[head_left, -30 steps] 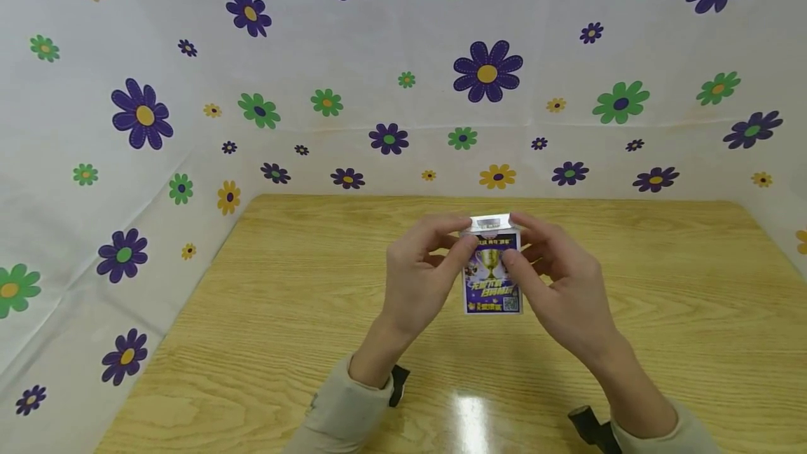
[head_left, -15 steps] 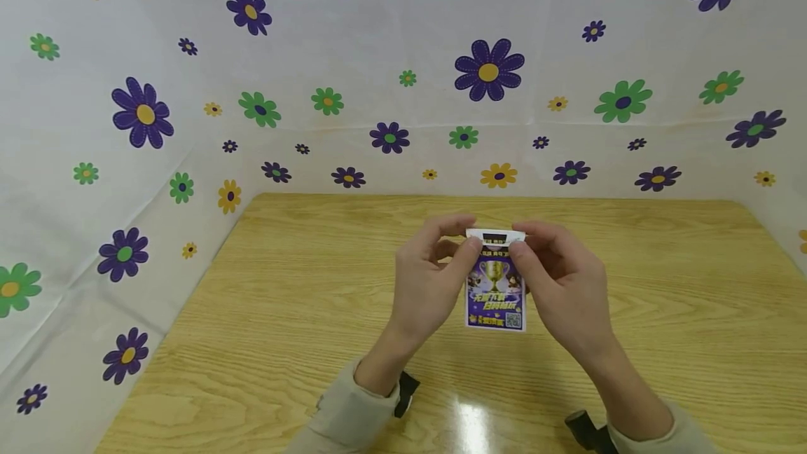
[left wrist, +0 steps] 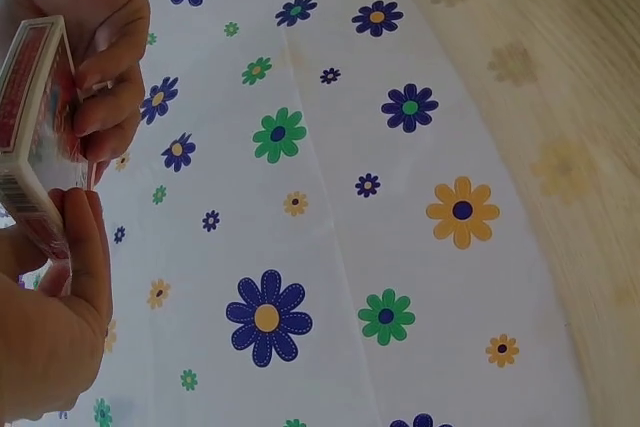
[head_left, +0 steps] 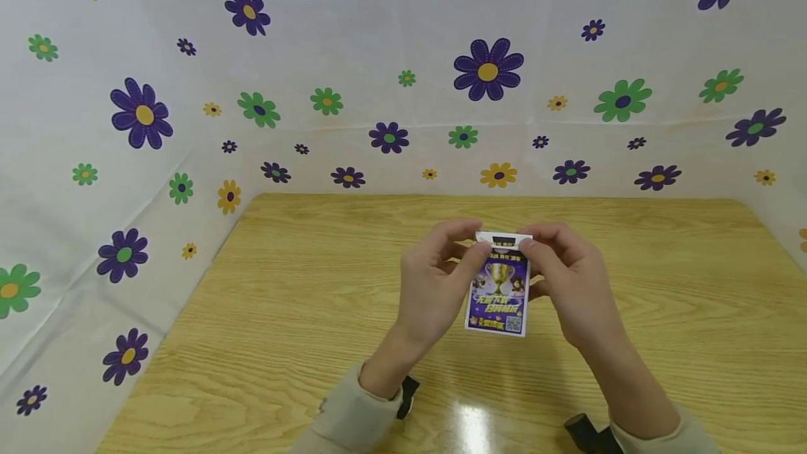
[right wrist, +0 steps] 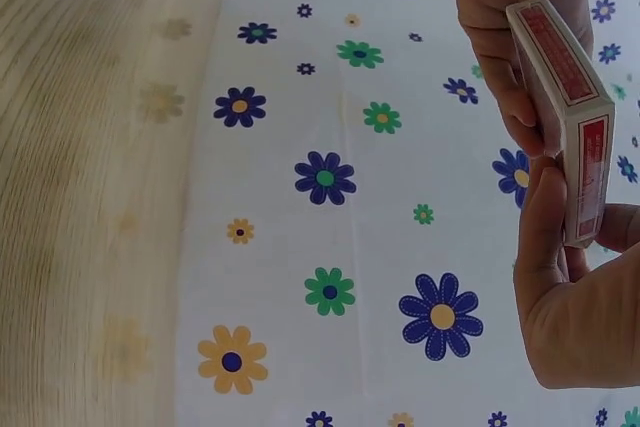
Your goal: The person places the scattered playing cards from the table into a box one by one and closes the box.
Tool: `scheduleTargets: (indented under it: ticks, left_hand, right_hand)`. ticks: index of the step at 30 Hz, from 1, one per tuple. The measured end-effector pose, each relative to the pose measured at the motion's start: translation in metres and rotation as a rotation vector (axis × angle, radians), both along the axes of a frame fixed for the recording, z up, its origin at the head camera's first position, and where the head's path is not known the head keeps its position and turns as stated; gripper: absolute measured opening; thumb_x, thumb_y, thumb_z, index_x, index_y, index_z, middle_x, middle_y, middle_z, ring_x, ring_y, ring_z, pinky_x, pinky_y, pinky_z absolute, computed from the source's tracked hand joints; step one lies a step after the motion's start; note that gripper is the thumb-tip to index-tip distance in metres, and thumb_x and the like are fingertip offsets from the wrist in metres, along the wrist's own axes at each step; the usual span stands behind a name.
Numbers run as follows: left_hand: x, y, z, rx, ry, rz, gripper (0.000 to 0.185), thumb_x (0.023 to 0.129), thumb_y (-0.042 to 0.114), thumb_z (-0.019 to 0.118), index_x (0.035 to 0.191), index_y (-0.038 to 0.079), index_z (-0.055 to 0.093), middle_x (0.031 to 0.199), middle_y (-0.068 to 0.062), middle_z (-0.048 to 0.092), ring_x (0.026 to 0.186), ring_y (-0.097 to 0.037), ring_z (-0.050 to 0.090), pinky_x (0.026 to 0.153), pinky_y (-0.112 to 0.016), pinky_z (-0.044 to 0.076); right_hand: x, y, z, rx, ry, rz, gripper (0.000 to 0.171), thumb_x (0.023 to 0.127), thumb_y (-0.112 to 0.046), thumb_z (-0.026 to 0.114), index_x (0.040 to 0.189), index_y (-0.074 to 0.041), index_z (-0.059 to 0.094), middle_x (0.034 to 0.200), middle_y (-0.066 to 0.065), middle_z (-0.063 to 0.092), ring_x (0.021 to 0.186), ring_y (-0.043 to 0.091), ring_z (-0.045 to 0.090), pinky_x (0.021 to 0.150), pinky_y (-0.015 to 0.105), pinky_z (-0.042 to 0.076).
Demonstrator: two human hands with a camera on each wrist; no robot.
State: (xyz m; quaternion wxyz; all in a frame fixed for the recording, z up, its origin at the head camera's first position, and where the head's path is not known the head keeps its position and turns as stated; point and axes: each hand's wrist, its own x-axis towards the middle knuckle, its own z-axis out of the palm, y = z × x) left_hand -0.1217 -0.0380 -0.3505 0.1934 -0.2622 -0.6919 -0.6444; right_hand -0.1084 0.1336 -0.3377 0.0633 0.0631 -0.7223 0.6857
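Both hands — left hand (head_left: pixel 435 286), right hand (head_left: pixel 570 282) — pinching the card box (head_left: pixel 498 289) above the table (head_left: pixel 284 314).

The head view looks forward and down from above onto the wooden table (head_left: pixel 284 314) and the flowered backdrop (head_left: pixel 378 54) behind it, at middling range. The left wrist view sits close beside the left hand (left wrist: pixel 50 307), facing outward along the backdrop. The right wrist view mirrors it beside the right hand (right wrist: pixel 575 307). All three share the card box (head_left: pixel 499 286) held between both hands.
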Motion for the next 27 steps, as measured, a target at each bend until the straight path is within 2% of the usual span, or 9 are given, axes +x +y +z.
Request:
scheduleTargets:
  ticks: [6, 9, 15, 27]
  left_hand:
    - [-0.0033, -0.0029, 0.0005, -0.109, 0.137, 0.003, 0.013, 0.094, 0.001, 0.066, 0.106, -0.003, 0.068, 0.099, -0.017, 0.072, 0.077, -0.022, 0.07, 0.06, -0.026, 0.058]
    - [-0.004, -0.0037, -0.0001, -0.139, 0.17, 0.0, 0.014, 0.093, 0.0, 0.066, 0.106, -0.004, 0.07, 0.102, -0.017, 0.072, 0.079, -0.022, 0.071, 0.062, -0.025, 0.058]
    - [-0.0028, -0.0037, -0.0001, -0.164, 0.168, -0.01, 0.02, 0.091, 0.0, 0.069, 0.11, -0.006, 0.071, 0.109, -0.019, 0.071, 0.08, -0.021, 0.071, 0.062, -0.023, 0.058]
    - [-0.0039, -0.0041, -0.0007, -0.108, 0.153, -0.011, 0.016, 0.091, 0.0, 0.069, 0.106, -0.003, 0.069, 0.105, -0.017, 0.07, 0.079, -0.023, 0.07, 0.06, -0.032, 0.06]
  right_hand:
    - [-0.003, 0.0031, 0.0, -0.042, -0.041, 0.023, 0.023, 0.103, -0.018, 0.054, 0.111, 0.003, 0.059, 0.093, 0.005, 0.063, 0.072, 0.018, 0.066, 0.057, 0.032, 0.058]
    - [-0.0032, 0.0028, -0.0004, -0.055, -0.037, 0.011, 0.021, 0.102, -0.017, 0.054, 0.109, 0.003, 0.059, 0.092, 0.006, 0.062, 0.071, 0.018, 0.066, 0.057, 0.032, 0.058]
    - [-0.0032, 0.0024, -0.0004, -0.1, -0.007, -0.011, 0.015, 0.101, -0.013, 0.055, 0.102, 0.001, 0.06, 0.092, 0.007, 0.061, 0.071, 0.017, 0.066, 0.057, 0.032, 0.058]
    - [-0.0022, 0.0017, -0.0024, -0.039, 0.082, 0.0, 0.024, 0.103, -0.019, 0.053, 0.113, 0.0, 0.064, 0.096, 0.004, 0.065, 0.077, 0.016, 0.064, 0.062, 0.029, 0.058]
